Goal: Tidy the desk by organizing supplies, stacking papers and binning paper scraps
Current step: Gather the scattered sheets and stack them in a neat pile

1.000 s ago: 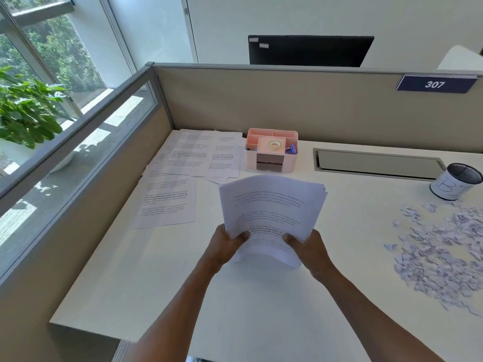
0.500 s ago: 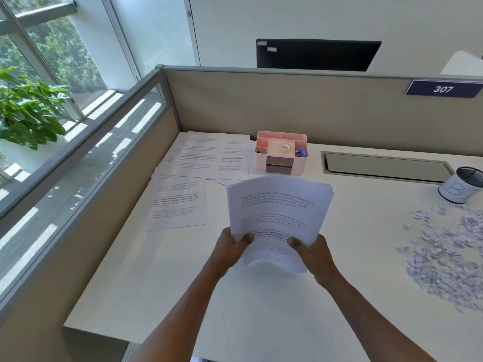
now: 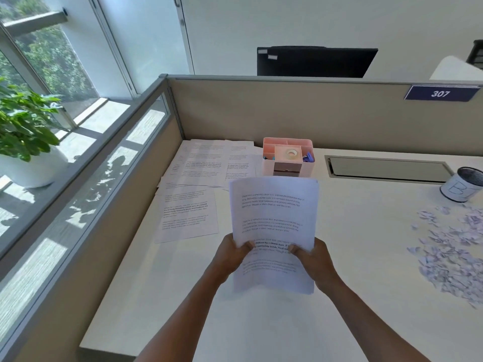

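A stack of printed sheets is held upright over the white desk, gripped at its two side edges. The left hand is curled round the left edge, thumb laid across the front page; the right hand is curled round the right edge, thumb likewise pressed on the print. The stack's lower edge is seen close to the desktop; whether it touches cannot be told. On the top page, paragraphs of small text are seen, and a bold line between the thumbs can be partly read: "Defined by a slower pace". The rest is too blurred to be read.

More printed pages are spread flat in the far left corner of the desk, overlapping one another, and a single sheet is laid nearer, just left of the held stack. Behind the stack, a pink desk organizer is stood against the partition wall, with a roll of tape in its middle compartment and something blue in the right one.

To the right, a heap of torn paper scraps is scattered across the desk. Beyond it, a mesh cup wrapped in white paper is marked by hand; the letters "BI" can be made out. A blue plate on the partition is marked "307". A recessed cable hatch is set into the desk between organizer and cup.
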{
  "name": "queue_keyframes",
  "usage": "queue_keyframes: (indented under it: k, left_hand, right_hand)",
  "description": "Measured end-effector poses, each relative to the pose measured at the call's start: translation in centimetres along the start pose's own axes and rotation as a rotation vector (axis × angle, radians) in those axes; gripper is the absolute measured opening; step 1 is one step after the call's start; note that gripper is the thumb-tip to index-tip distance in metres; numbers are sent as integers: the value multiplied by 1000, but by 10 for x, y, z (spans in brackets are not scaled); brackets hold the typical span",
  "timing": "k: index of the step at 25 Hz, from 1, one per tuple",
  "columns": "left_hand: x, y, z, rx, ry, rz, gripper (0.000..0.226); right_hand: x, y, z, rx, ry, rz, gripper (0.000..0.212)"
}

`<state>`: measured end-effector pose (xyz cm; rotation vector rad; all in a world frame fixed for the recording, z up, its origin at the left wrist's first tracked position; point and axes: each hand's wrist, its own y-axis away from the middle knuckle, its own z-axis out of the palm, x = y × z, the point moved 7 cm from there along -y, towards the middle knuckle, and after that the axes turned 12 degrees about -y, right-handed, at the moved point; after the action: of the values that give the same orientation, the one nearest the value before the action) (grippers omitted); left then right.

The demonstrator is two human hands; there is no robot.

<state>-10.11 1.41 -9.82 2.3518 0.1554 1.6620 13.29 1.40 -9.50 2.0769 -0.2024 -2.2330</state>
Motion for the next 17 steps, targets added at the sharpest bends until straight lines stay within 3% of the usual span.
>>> queue_keyframes:
  k: [4,7,11,13,15,17]
  left_hand:
    - [-7,1,-28,-21,46,-51,29]
    - [-17,6,-50,-79,237,-74,46]
    - [-42,17,-80,-150,348,-121,38]
    - [-60,22,-99,-67,317,-176,33]
    - [-81,28,-123,33,272,-234,29]
    - [-103,37,-149,117,260,-283,25]
  right_hand:
    - [-2,-4,27,-40,-49,18,28]
    - [1,-8,53,-100,-88,80,41]
    - [9,-10,90,-168,-150,174,47]
    - [13,-12,110,-180,-132,189,34]
    - [18,-20,131,-158,-6,184,4]
    - [29,-32,147,-109,185,185,8]
